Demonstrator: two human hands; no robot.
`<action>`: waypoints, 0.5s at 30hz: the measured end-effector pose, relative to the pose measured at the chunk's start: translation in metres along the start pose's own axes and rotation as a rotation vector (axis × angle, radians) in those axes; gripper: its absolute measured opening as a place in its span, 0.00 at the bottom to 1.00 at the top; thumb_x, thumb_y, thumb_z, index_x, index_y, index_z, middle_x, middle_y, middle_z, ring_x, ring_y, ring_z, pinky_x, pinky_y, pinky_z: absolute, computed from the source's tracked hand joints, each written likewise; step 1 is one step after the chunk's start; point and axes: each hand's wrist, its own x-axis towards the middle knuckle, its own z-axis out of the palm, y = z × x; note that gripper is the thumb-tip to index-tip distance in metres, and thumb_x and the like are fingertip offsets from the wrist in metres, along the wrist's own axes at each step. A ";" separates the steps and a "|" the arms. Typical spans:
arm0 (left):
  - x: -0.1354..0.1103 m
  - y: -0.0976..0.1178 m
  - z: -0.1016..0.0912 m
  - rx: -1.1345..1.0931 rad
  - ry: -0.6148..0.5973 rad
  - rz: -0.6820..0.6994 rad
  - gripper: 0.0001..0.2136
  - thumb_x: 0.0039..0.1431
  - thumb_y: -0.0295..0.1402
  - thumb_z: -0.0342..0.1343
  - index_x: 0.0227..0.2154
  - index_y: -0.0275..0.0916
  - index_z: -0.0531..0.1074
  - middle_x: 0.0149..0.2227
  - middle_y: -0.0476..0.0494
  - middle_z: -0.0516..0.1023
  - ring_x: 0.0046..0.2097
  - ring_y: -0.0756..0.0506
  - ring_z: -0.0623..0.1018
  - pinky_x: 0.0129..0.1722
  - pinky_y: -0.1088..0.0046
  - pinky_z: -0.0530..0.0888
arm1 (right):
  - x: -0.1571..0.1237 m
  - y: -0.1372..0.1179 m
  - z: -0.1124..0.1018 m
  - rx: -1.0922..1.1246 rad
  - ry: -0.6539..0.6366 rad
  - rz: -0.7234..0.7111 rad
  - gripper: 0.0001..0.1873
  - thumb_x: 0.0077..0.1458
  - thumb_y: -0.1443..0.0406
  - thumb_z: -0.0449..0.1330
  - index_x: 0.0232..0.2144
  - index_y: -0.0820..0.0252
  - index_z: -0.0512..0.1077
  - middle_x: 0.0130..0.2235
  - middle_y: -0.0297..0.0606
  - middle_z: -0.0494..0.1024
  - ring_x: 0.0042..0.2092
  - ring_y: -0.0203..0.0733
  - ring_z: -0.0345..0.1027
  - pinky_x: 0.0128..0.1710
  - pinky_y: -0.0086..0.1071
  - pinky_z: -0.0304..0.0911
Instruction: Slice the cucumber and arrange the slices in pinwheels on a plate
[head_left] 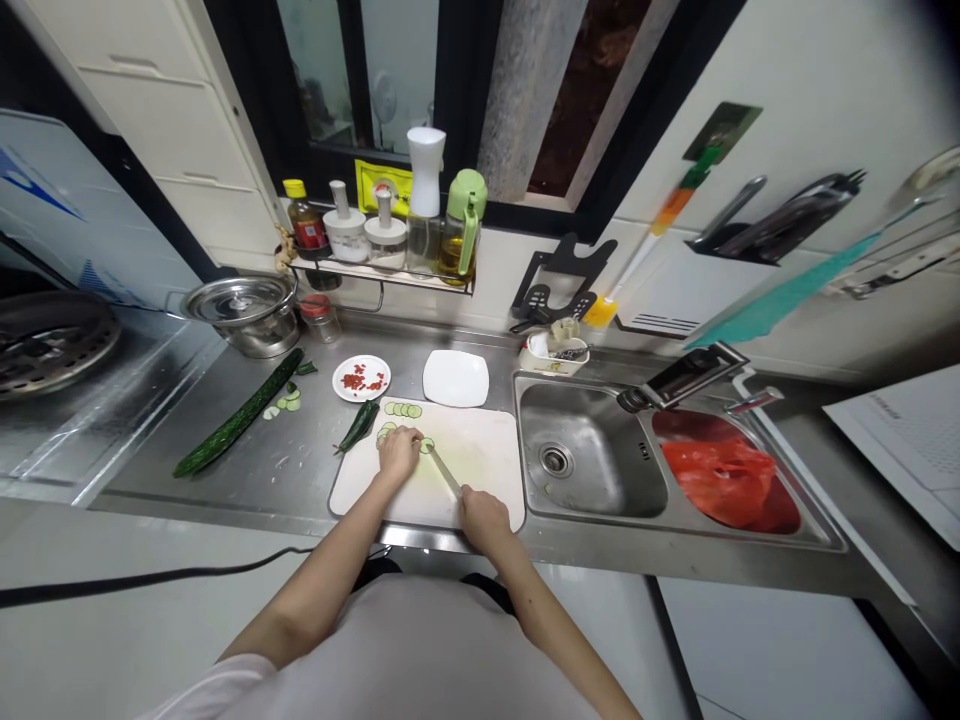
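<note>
White plastic cutting board (480,470) lies at the front edge of the steel counter (247,470), just left of the sink (592,460). The left hand (398,452) rests on the board's left half with fingers curled together, pressing down on a piece of cucumber that the hand mostly hides. The right hand (484,517), near the board's front edge, is closed around the handle of a knife (444,472); its blade runs up and left, the tip touching a cucumber slice just beside the left hand. More round cucumber slices (403,409) sit in a row at the board's back left corner, and a dark green cucumber end (358,426) lies across the board's left edge.

On the counter to the left, a long whole cucumber (238,414) lies at a slant, with a few slices near its far end. Behind the board stand a small plate of chopped red chilli (361,379) and a bare white square plate (455,378). A lidded steel pot (244,312) sits at the counter's back left corner. A red bag (724,480) fills the sink's right basin.
</note>
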 end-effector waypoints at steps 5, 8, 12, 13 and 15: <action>-0.001 0.002 -0.002 -0.006 -0.002 -0.008 0.11 0.59 0.31 0.51 0.38 0.45 0.78 0.46 0.43 0.79 0.50 0.40 0.72 0.51 0.60 0.62 | 0.000 -0.008 0.001 0.003 -0.062 -0.024 0.15 0.60 0.72 0.46 0.47 0.65 0.67 0.43 0.53 0.78 0.46 0.51 0.74 0.41 0.37 0.64; -0.002 0.002 -0.003 -0.003 -0.011 -0.012 0.11 0.59 0.31 0.51 0.38 0.45 0.78 0.46 0.43 0.79 0.50 0.40 0.72 0.51 0.60 0.61 | 0.000 -0.012 0.003 0.014 -0.078 -0.018 0.16 0.59 0.73 0.47 0.47 0.66 0.66 0.43 0.53 0.78 0.47 0.52 0.74 0.41 0.37 0.64; -0.001 0.003 -0.003 0.004 -0.017 -0.021 0.11 0.59 0.30 0.51 0.39 0.45 0.78 0.46 0.43 0.79 0.51 0.40 0.71 0.51 0.59 0.61 | 0.001 -0.019 0.006 0.038 -0.087 0.013 0.17 0.58 0.74 0.47 0.48 0.66 0.65 0.43 0.54 0.78 0.47 0.51 0.74 0.41 0.36 0.65; -0.001 0.003 -0.003 0.005 -0.018 -0.022 0.11 0.59 0.30 0.51 0.39 0.45 0.78 0.47 0.43 0.79 0.51 0.40 0.71 0.52 0.59 0.61 | 0.002 -0.020 0.006 0.043 -0.087 0.020 0.17 0.58 0.74 0.47 0.48 0.66 0.65 0.43 0.54 0.78 0.47 0.51 0.74 0.41 0.36 0.65; -0.001 0.003 -0.003 0.008 -0.021 -0.028 0.11 0.59 0.30 0.51 0.39 0.45 0.78 0.47 0.43 0.79 0.51 0.40 0.71 0.52 0.59 0.61 | 0.002 -0.023 0.006 0.047 -0.088 0.029 0.17 0.58 0.74 0.48 0.48 0.66 0.65 0.43 0.54 0.77 0.48 0.51 0.73 0.41 0.37 0.65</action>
